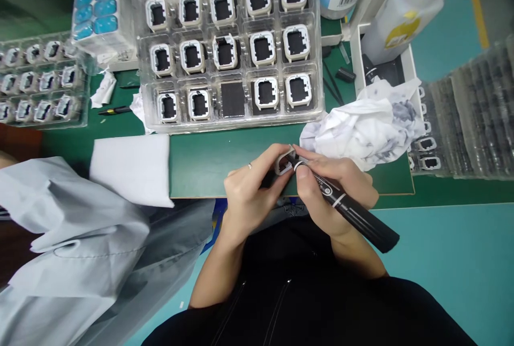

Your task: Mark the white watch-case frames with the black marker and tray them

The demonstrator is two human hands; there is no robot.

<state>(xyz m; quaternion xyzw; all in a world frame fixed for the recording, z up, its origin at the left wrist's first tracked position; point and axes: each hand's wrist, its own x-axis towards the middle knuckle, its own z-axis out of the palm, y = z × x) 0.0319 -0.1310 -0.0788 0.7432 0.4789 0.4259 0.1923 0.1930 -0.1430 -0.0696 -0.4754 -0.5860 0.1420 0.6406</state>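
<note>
Green surface point(209, 161) w/ clear tray point(228, 121) of frames just beyond my fingers. My left hand point(251, 190) pinches a small white frame point(283, 164); right hand point(327, 188) fingers wrapped round a black pen point(353, 212), tip at the frame. Crumpled cloth point(361, 126) right of them.

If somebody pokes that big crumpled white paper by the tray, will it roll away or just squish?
The crumpled white paper would probably squish: its loose folds look soft. It likely slides easily, seeming light. Rolling seems unlikely, since it is lumpy and rests against the white box.

Left hand point(249, 190) pinching frame point(284, 164), right hand point(333, 185) gripping marker point(353, 212)
</note>
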